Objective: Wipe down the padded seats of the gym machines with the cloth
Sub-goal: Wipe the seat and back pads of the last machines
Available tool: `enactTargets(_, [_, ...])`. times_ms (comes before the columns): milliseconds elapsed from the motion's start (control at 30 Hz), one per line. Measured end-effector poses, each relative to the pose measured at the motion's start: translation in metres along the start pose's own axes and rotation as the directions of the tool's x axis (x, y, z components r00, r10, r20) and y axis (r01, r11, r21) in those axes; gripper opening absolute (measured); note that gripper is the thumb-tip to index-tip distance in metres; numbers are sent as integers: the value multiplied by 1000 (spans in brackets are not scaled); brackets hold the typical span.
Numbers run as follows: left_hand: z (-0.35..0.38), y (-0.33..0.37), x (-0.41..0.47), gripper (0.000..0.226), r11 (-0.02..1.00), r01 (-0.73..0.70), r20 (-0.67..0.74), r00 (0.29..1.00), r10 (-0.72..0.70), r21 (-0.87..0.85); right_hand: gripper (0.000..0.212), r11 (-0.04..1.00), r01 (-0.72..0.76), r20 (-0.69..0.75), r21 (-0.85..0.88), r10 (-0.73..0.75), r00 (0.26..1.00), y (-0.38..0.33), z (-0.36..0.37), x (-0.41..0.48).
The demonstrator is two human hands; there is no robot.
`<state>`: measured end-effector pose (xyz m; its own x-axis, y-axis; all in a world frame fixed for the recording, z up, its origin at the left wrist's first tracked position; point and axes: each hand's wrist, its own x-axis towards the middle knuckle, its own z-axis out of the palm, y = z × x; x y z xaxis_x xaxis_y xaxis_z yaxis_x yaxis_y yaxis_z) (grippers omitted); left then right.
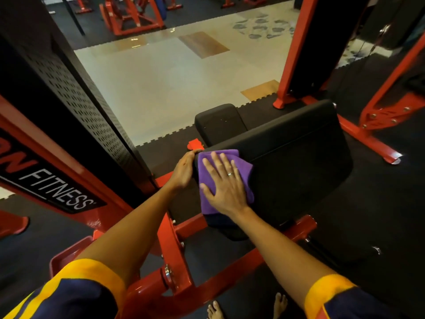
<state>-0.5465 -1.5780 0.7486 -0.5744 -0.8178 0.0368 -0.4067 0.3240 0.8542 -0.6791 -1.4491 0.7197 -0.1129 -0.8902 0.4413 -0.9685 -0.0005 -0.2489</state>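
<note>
Nearest, at the bottom edge: two bare feet [215,309] on black rubber matting [368,215], navy sleeves [92,284] with yellow cuffs to either side. Just beyond, a red steel frame [174,249] crossing beneath both forearms.

Then the right hand [226,187], laid flat on the cloth [245,173] with fingers [217,162] straight and spread, curled round nothing, a ring [229,174] on one of them. Purple, soft-napped, folded to a rough rectangle; long axis pointing away from the person, along the left edge of the padded seat [299,157]. Spread over that seat's near left corner, with a little hanging off the near edge.

Black, smooth, lengthwise from near left to far right, with a seam line across.

Beside the cloth, the left hand [184,169], gripping the seat's left edge, fingertips [190,155] hooked over the far left corner.

Farther on, a small red lever [195,143] and a smaller black pad [219,124]. To the left, a perforated black shroud [76,95] above a label [57,187] reading "FITNESS". Beyond, pale tiled floor [172,84], a red upright [296,54], and more red machines [133,17] at the far side.
</note>
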Motion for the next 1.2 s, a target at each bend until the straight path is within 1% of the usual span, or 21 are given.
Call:
enactTargets(33, [0,0,2,40,1000,24,8,1000,-24,-4,70,998,-52,10,-21,52,999,15,-4,2])
enactTargets(100, [0,3,2,34,1000,21,19,1000,-21,21,67,971,-227,-8,-81,227,974,44,-14,16])
enactTargets(167, [0,6,2,32,998,-12,17,1000,11,69,62,913,-403,-10,-60,403,915,59,-23,44])
enactTargets(233, [-1,12,2,32,996,-7,29,1000,4,93,58,880,-475,19,-5,475,880,44,-25,71])
enactTargets(300, [-3,19,3,36,993,20,55,998,-27,115,59,916,-400,23,19,400,916,12,-15,77])
enactTargets(400, [-8,29,3,39,981,29,64,997,-42,194,74,975,-223,6,-10,223,975,-28,1,37])
enactTargets(467, [-7,32,2,39,973,34,43,998,-45,227,79,987,-158,-2,-25,158,987,-24,5,3])
enactTargets(533, [-6,30,1,40,967,48,15,998,-54,251,78,991,-134,-5,-5,134,991,-2,3,-19])
enactTargets(600, [-3,31,1,41,955,45,6,999,-49,292,73,984,-176,5,-38,176,984,28,-3,-26])
enactTargets(700, [0,36,4,46,902,-35,42,999,19,430,66,936,-350,-38,-31,349,936,66,-12,-4])
enactTargets(767, [2,36,7,48,879,-59,69,997,30,473,64,875,-482,-73,42,483,872,62,-11,16])
enactTargets(833, [4,34,8,48,874,-54,68,997,24,482,60,854,-511,-118,98,520,846,31,0,16])
enactTargets(867, [5,33,7,48,872,-55,64,998,28,486,58,877,-463,-128,129,478,869,14,7,7])
enactTargets(900, [5,33,7,48,870,-57,59,998,32,490,57,919,-368,-124,139,385,915,-1,13,-6])
enactTargets(967, [6,33,8,47,870,-52,67,997,21,491,58,986,-130,-70,103,137,988,-8,14,-33])
enactTargets(1000, [5,33,9,47,869,-49,73,997,15,493,59,995,-28,-42,96,32,999,3,11,-38])
enactTargets(1033, [5,33,9,47,865,-51,79,997,14,499,59,995,29,-35,93,-26,999,20,6,-38])
enactTargets(1067, [4,34,9,48,861,-57,85,996,16,506,58,996,24,-32,81,-22,999,36,2,-35])
enactTargets(1100, [3,35,8,48,857,-62,89,996,19,512,57,998,-32,-43,55,35,998,52,-2,-30])
enactTargets(1133, [3,36,7,48,854,-70,93,995,25,515,56,989,-141,-61,50,144,988,67,-7,-24])
enactTargets(1200, [2,38,5,49,850,-89,102,994,41,519,57,915,-391,-91,98,400,912,81,-14,-9])
